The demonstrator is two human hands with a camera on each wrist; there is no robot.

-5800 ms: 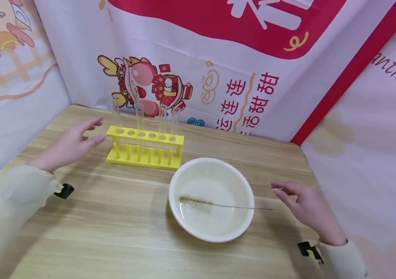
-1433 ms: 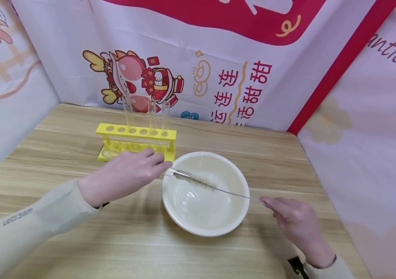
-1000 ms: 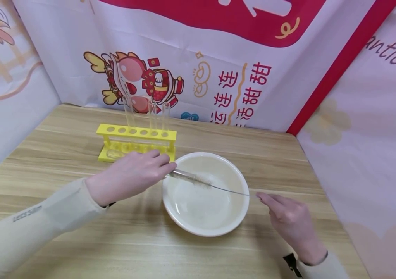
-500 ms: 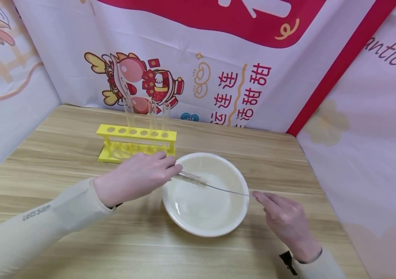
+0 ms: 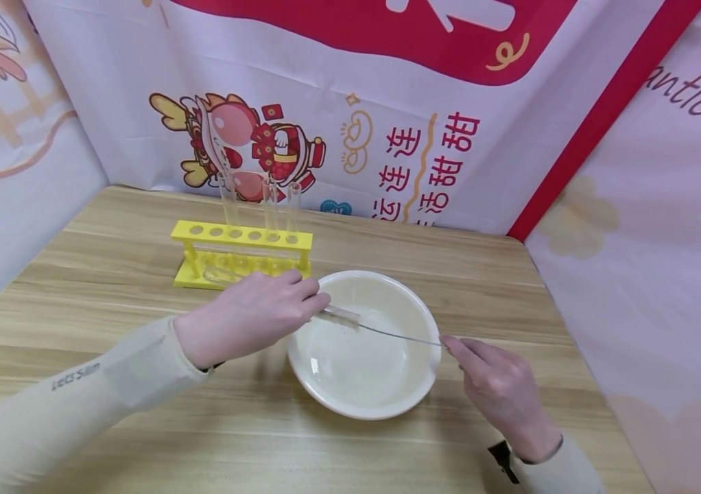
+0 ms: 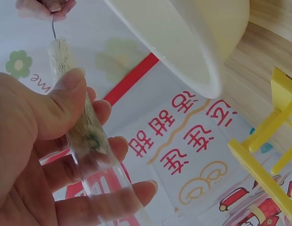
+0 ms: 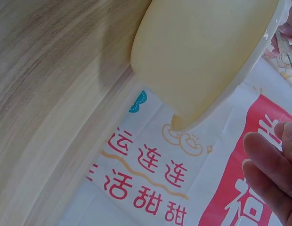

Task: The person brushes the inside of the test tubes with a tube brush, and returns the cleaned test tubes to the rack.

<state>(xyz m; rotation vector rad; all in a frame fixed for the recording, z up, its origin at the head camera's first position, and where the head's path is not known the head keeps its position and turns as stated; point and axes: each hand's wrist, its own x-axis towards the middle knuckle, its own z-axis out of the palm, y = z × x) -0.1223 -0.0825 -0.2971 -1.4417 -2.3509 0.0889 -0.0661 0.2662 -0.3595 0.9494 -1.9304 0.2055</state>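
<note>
My left hand (image 5: pixel 258 312) grips a clear glass test tube (image 5: pixel 343 315), tilted over the left rim of a white basin (image 5: pixel 363 384). The brush's bristles (image 6: pixel 85 120) sit inside the tube, as the left wrist view shows. A thin wire handle (image 5: pixel 396 335) runs out of the tube's mouth across the basin. Its end is pinched by my right hand (image 5: pixel 501 384) at the basin's right rim. In the right wrist view, some fingers (image 7: pixel 268 160) show at the edge. Behind my left hand stands a yellow test tube rack (image 5: pixel 242 234).
In the rack stand three upright test tubes (image 5: pixel 271 206). The wooden table (image 5: pixel 350 453) extends around the basin. A printed white and red cloth (image 5: pixel 338 82) hangs behind the table, with another pale cloth (image 5: pixel 653 274) at the right.
Earlier the brush lay in the basin and a fourth tube stood in the rack's left end. Now the left hand holds that tube, and the bristles have gone deeper inside as both hands drew closer.
</note>
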